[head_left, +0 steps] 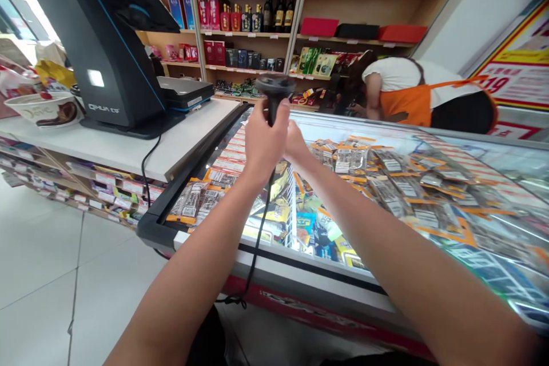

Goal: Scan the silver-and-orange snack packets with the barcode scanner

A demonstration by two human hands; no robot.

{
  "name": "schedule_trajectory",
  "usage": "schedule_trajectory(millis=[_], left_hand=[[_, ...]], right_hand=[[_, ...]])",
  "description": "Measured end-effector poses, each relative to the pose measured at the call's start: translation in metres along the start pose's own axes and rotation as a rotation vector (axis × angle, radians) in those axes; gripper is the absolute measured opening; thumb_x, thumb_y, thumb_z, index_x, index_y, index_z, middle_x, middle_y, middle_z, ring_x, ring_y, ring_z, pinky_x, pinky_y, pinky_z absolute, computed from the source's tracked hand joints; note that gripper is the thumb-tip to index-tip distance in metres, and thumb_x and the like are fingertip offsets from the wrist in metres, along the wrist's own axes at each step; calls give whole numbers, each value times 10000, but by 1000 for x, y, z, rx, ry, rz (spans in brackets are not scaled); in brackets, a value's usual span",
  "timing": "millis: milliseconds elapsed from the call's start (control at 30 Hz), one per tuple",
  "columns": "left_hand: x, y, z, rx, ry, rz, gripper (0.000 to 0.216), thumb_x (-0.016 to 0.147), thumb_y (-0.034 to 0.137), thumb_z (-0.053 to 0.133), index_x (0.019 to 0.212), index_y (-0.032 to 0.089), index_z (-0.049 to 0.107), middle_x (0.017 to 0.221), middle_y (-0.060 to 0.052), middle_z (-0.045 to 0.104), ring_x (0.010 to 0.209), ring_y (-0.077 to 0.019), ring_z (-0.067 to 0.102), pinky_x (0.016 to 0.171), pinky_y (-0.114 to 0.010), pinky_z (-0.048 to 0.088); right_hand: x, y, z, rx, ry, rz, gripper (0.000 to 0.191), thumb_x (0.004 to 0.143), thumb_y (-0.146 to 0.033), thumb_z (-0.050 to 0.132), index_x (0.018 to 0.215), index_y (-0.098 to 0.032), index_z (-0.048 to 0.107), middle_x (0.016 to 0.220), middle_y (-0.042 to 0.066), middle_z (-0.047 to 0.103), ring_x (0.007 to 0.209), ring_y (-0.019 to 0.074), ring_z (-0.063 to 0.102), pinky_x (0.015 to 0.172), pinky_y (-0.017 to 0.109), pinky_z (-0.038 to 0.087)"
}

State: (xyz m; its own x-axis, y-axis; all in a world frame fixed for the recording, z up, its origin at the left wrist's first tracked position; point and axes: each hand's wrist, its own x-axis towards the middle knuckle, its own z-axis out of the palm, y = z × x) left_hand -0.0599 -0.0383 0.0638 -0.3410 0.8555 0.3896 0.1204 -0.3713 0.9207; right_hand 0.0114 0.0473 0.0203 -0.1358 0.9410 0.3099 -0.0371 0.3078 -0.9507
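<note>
A black handheld barcode scanner (275, 84) stands upright above the glass-topped freezer, its wide head uppermost. My left hand (262, 146) is closed around its handle, thumb along the near side. Pressed against it from the right is my right hand (295, 142), also closed at the handle; its fingers are mostly hidden behind the left hand. A black cable (260, 240) runs down from the scanner over the freezer's front edge. Beneath my hands, several clear packets with orange edges (392, 163) lie on the freezer glass, with colourful packs (315, 231) below it.
On the left, a white counter (128, 151) carries a black checkout terminal (115, 63) and a paper tub (45, 108). Shelves (249, 34) of boxes and bottles line the back. A person in an orange apron (405, 100) bends down behind the freezer (148, 229).
</note>
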Motion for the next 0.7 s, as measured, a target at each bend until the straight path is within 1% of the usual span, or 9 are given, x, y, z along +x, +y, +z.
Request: schedule_trajectory(millis=[33,67,133,200,267,333,433,533,700], left_hand=[[2,-1,0,-37,-15,-33,417,956,624,570,1113,238,578,826,-34,666,754,-195,652,638,-283,449],[4,-2,1,-75,-29,-61,435,951,648,553,1087,236,582,774,-17,643,664,-171,629,591,-274,433],[6,-3,1,-155,-69,-115,450,951,671,507,1011,232,583,706,9,602,521,-127,560,510,-258,395],[5,-2,1,-225,-139,-165,453,947,668,485,943,224,573,679,18,587,450,-100,509,463,-248,371],[2,-3,2,-269,-227,-196,436,931,648,504,908,217,565,673,16,592,431,-89,497,437,-240,357],[0,-4,5,-277,-312,-210,407,912,615,538,886,210,564,678,10,602,432,-89,509,422,-236,350],[-3,-10,9,-220,-403,-222,375,893,576,567,843,205,560,674,7,606,426,-92,521,415,-237,353],[-3,-16,12,-156,-428,-220,376,890,570,567,813,202,558,659,5,604,411,-97,520,413,-241,358],[-3,-19,12,-151,-445,-227,379,907,566,547,812,199,561,670,3,601,413,-97,523,421,-238,367]], right_hand=[[2,0,-17,-51,8,-33,386,734,-190,741,997,-254,466,703,-53,565,627,154,525,575,271,389],[3,1,-34,-107,31,-83,382,737,-174,722,1031,-253,491,714,-58,576,620,149,521,574,266,376],[1,3,-64,-194,91,-182,329,799,-209,662,1098,-262,535,688,-74,544,575,140,475,558,264,343],[-2,9,-89,-245,139,-247,279,865,-260,593,1143,-267,565,643,-81,491,532,142,414,544,274,316],[-6,15,-105,-280,156,-276,274,894,-282,557,1167,-262,579,619,-80,470,524,149,395,549,283,312],[-9,19,-114,-299,171,-279,272,893,-289,560,1162,-259,588,604,-83,464,518,150,385,552,287,308],[-10,19,-119,-273,193,-239,277,876,-293,577,1152,-267,589,591,-94,450,489,138,348,538,283,286],[-11,14,-119,-253,190,-220,281,859,-297,593,1139,-272,590,588,-99,445,485,133,335,533,279,278],[-11,13,-120,-248,203,-220,295,844,-286,603,1138,-272,595,572,-97,424,496,141,318,550,285,302]])
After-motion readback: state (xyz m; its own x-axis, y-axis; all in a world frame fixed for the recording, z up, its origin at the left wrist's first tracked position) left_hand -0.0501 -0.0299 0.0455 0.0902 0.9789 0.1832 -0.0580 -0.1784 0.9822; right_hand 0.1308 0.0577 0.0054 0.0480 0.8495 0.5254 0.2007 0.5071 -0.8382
